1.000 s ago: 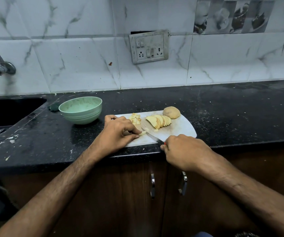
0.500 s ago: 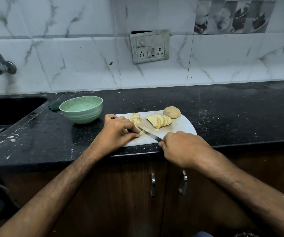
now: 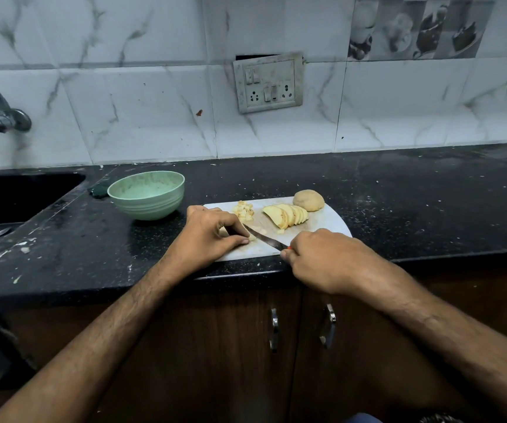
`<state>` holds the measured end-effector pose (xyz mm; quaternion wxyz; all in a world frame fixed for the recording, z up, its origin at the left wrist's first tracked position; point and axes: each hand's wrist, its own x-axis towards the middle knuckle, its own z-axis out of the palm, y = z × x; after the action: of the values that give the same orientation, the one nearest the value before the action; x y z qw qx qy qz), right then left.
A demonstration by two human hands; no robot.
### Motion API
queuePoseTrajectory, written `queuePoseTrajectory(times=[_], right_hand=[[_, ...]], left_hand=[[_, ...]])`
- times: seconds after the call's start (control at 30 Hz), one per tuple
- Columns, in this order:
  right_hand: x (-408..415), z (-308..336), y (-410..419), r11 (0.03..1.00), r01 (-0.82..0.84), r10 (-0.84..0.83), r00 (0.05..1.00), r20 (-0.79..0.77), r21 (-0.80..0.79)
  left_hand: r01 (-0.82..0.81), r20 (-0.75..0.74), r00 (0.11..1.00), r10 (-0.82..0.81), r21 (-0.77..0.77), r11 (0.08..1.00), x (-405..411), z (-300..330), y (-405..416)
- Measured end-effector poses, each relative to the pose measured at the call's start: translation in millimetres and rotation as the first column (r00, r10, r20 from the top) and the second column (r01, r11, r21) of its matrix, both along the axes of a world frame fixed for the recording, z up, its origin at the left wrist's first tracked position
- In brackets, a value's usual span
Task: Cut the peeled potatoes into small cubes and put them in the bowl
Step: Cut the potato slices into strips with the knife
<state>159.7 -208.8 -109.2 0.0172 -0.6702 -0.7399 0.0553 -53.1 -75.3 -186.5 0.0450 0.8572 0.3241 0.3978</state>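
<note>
1 whole potato [image 3: 308, 200], 1 sliced fan [image 3: 287, 214], 1 bowl [image 3: 147, 195] (green); right hand [image 3: 325, 259] fingers grip knife [image 3: 262, 238], left hand [image 3: 208, 236] pinches strip [image 3: 250, 238].

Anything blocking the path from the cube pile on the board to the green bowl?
Nothing visible. The cube pile sits at the cutting board's far left; the bowl stands just left of it, only bare countertop between.

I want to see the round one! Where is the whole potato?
In the head view, the whole potato sits at the far right corner of the cutting board, just right of the fanned slices, well away from the bowl.
</note>
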Motion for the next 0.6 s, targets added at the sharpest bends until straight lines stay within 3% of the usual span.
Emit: queuePoseTrajectory(times=[0.3,0.4,0.6], right_hand=[[-4.3,-17.8,4.1,0.997,-0.029,0.027,0.999,-0.031,-0.066],[1.3,-17.5,5.6,0.998,-0.049,0.049,0.999,0.008,-0.030],[9.4,-13.9,11.7,0.994,-0.105,0.104,0.992,0.078,0.011]], left_hand=[[-0.038,-0.032,0.999,0.039,0.046,0.998,0.0,1.2,-3.9],[-0.092,-0.144,0.983,0.114,0.148,0.985,-0.8,4.3,-8.3],[0.078,-0.441,0.897,0.002,0.163,0.984,0.8,13.1,6.1]])
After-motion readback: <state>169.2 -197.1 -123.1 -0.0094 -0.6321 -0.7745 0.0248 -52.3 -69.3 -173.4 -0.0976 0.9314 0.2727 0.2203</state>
